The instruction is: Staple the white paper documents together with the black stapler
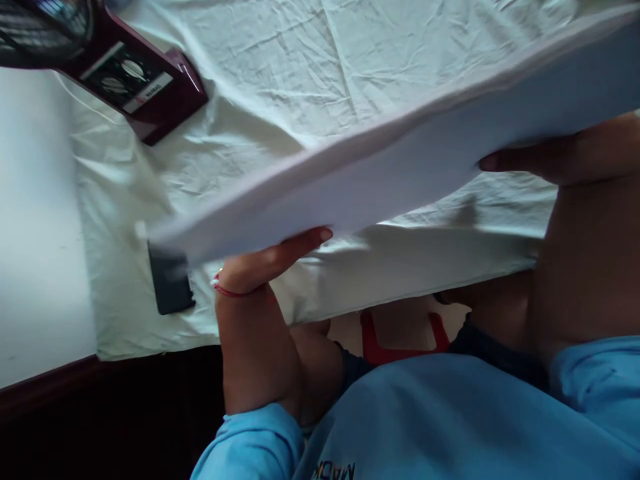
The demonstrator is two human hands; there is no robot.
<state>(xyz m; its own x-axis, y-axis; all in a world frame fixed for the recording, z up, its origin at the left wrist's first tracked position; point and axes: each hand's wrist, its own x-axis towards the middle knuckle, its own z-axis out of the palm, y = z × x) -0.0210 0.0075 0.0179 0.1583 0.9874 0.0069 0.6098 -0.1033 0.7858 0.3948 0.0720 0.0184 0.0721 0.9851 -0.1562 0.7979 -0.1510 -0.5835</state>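
Both hands on one long white sheet (380, 170), material unclear, thick soft-looking far edge. It spans the view on a slant, low at the left end, high at the right, in front of the torso. Looks held above the pale green cloth (280, 53); can't confirm whether any part touches it.

Left hand (273, 261): grip closed on the sheet's near edge, thumb on the near face, fingers hidden behind. Red thread bracelet (234, 293) on that wrist. Right hand (560, 158): same grip farther along the near edge, thumb laid on the sheet, fingers hidden. Right end of the sheet runs up to the frame edge. Left end is motion-blurred and overlaps the top of a flat black object (171, 285), possibly a phone, lying on the cloth. Contact between the two: can't tell.

Maroon fan (143, 90) on the cloth, upper left, two dials on its panel, grille cut by the frame. White cable (90, 103) beside it. Cloth is wrinkled, its near edge hanging down. Below that, a red plastic stool (400, 352), partly hidden by the light-blue shirt (445, 413).
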